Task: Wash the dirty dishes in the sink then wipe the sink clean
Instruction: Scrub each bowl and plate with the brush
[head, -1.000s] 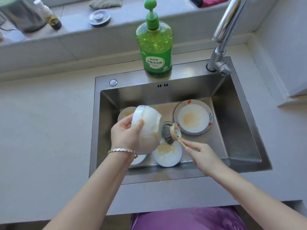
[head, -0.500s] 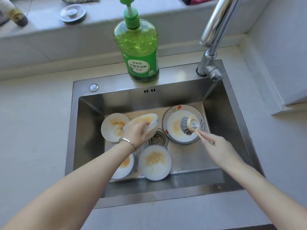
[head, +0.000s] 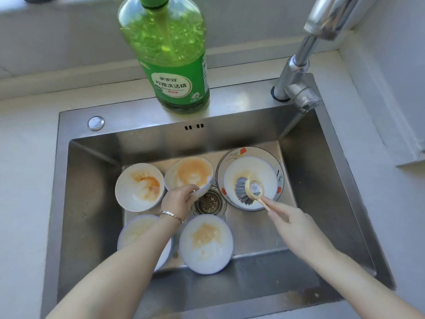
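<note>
Several dirty dishes lie in the steel sink [head: 92, 180]. My left hand [head: 179, 200] grips the near rim of an orange-stained white bowl [head: 192, 172] that sits on the sink floor beside the drain [head: 209, 202]. My right hand [head: 289, 221] holds the handle of a dish brush [head: 249, 188], whose grey bristles rest in a flower-rimmed plate [head: 271, 171] at the back right. Another stained bowl [head: 139, 186] is at the left. A white dish [head: 205, 244] lies in front, and a further one [head: 138, 233] is partly hidden under my left forearm.
A big green dish soap bottle [head: 171, 58] stands on the sink's back ledge. The chrome faucet [head: 299, 77] rises at the back right, and a round button [head: 96, 123] sits at the back left. Pale countertop surrounds the sink.
My left hand has lowered the bowl from mid-air onto the sink floor, opening up. My right hand has carried the brush right, off that bowl and into the flower-rimmed plate.
</note>
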